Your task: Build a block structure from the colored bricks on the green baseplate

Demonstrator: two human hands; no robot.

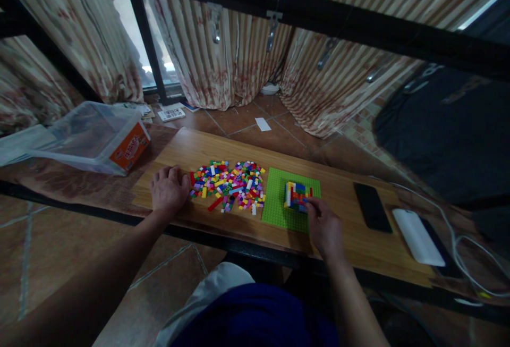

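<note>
Right hand [323,225]: here it is, right of centre, thumb and forefinger drawn together at the right edge of the brick build; whether they pinch a piece, I cannot tell.
Brick build [295,196]: sitting right of centre in the frame, a compact multicoloured block on the green baseplate [274,206].
Red brick [311,192]: just beside the build, near the baseplate's right edge.
Left hand [170,190]: over at centre left, palm down on the wooden counter [175,150], fingers loosely parted, thumb just beside the loose bricks.
Loose bricks [229,185]: a bright spread across mid-frame, between left hand and baseplate, reds, yellows, greens, purples and whites all jumbled.
Long red brick [215,204]: slanting at the lower edge of that spread.
Plastic bin [90,137]: out at centre left, clear-walled, orange label [130,146] facing right.
Black smartphone [372,208]: lying flat, right of the baseplate.
White device [418,237]: lower right, tilted beside the phone, white cable [454,235] looping past it.
Striped curtains [227,60]: hanging across the top.
</note>
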